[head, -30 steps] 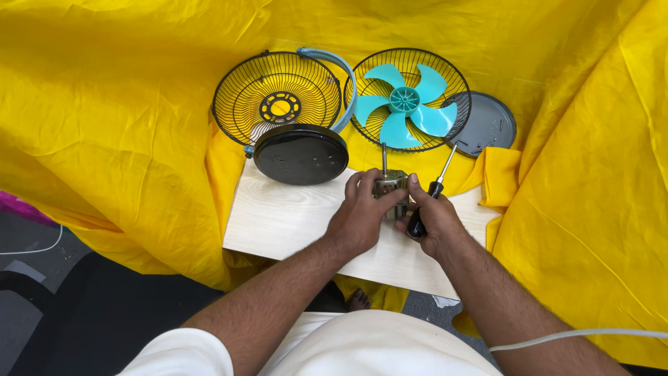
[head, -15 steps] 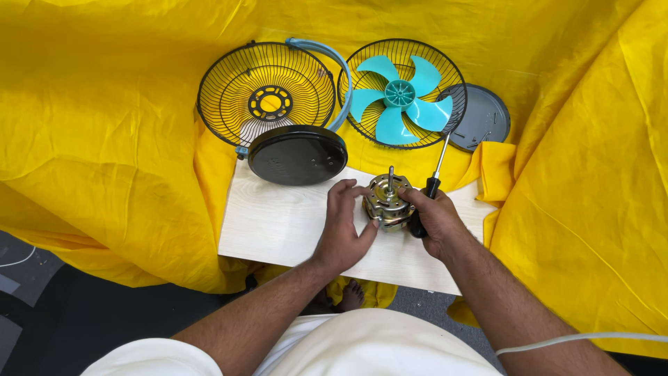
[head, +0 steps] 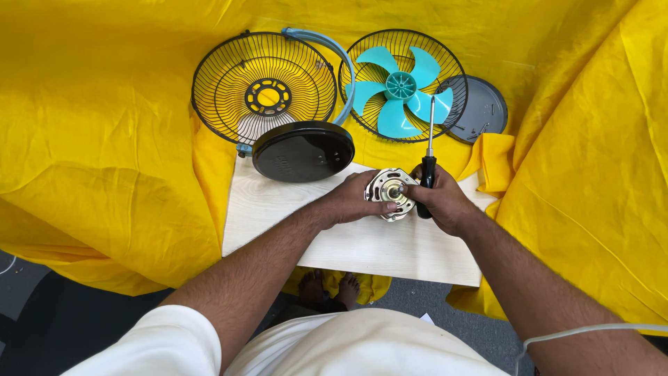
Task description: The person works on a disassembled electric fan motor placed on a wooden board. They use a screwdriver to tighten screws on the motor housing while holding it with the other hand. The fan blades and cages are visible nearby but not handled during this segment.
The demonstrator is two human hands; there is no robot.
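Bare metal, round and ribbed, the motor (head: 391, 193) sits near the pale wooden counter's (head: 292, 216) far edge. The left hand (head: 351, 200) closes its grip around the motor's side. The right hand (head: 440, 200) is clenched on a black-handled screwdriver (head: 428, 161), its steel shaft pointing away, fingertips touching the motor.

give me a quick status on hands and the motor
Left hand grips fan motor on board. Right hand holds screwdriver, also touching motor. Nothing in the way.
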